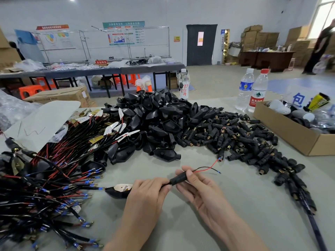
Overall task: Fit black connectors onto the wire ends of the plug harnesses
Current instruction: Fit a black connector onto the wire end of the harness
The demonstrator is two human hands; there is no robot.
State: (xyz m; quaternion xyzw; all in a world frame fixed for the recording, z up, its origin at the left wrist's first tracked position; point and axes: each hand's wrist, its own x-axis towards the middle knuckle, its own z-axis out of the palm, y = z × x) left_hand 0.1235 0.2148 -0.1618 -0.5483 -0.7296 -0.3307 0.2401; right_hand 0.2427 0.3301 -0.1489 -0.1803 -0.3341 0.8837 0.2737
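left hand (148, 191) pinches the black cable of one harness just behind a black connector (178, 178), fingers closed on the cable. right hand (195, 185) grips the connector itself, thumb on top, fingers curled under. the connector sits btwn the two hands, held above the table (199, 223), w/ the red wire (208, 168) and black wire (206, 167) already poking out its far end. both wires end in small blue-collared terminals. the harness's plug shell (117, 192) lies on the table just left of the left hand.

looks like the sleeve is threaded on but maybe not fully seated; can't tell how far it has to slide.

risks from here:
- pushing the connector w/ the left grip too loose: cable buckles or slips back instead of feeding thru.
- the two thin wires splay apart; if one snags on the connector's rim it could kink, or a terminal could bend.
- pulling hard on the red wire alone could strain its crimp.
- the plug shell trails on the table next to the tangle of other harnesses (45, 187); a tug may drag it into that tangle.
- the pile of loose connectors (235, 138) is near the wire tips; a sweep of the right hand could scatter some.
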